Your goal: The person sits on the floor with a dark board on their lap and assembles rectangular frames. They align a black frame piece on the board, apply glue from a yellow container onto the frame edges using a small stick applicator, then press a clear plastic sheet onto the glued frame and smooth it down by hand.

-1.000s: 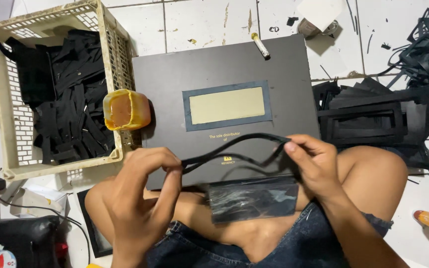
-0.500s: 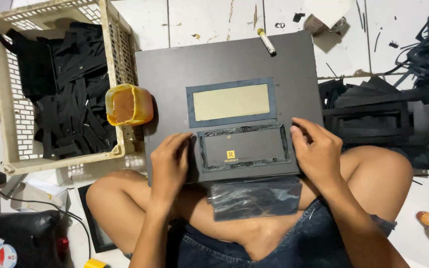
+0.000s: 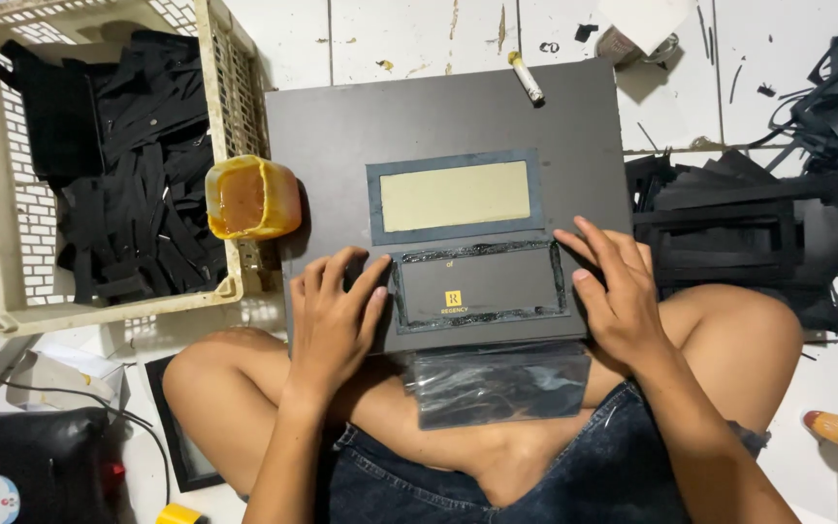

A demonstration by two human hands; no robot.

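Both hands have spread a little wider since half a second ago, and the black frame that hung looped between them a second ago now lies flat on the board.

Nearest the camera, a clear plastic sleeve (image 3: 499, 384) rests on the person's crossed legs, at the board's near edge. Above it the dark grey board (image 3: 443, 121) lies across the knees and the tiled floor. The black frame (image 3: 480, 287) sits on its near part, around a dark panel with a small gold mark. The left hand (image 3: 332, 315) lies flat, fingers extended, its fingertips at the frame's left edge. The right hand (image 3: 615, 291) lies flat too, its fingers spread at the frame's right edge. Neither hand grasps anything; both press open-palmed.

Just beyond the frame is a pale yellow rectangle with a grey-blue border (image 3: 456, 195). Left of it, a yellow tub (image 3: 252, 197) holding orange-brown paste stands at the board's left edge. Beside it a cream plastic crate (image 3: 220, 68) is heaped with black strips (image 3: 123, 194). A white marker (image 3: 526, 78) lies at the board's far edge.
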